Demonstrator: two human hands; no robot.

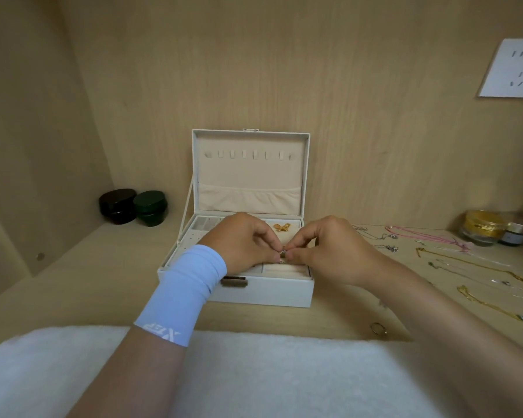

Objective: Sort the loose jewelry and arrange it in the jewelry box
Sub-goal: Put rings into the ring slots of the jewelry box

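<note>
Both hands cover most of the jewelry box [266, 292] tray; the tiny piece [283, 252] pinched between their fingertips is too small to identify; the wall socket [514, 67] runs off the right edge.

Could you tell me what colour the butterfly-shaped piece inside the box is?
Gold; the butterfly piece shows clearly in the head view.

A home dressing nook is suggested: a pale wooden alcove with a wall socket [512, 67], cosmetic jars [492, 229] at the surface's [73, 285] right rear corner.
</note>
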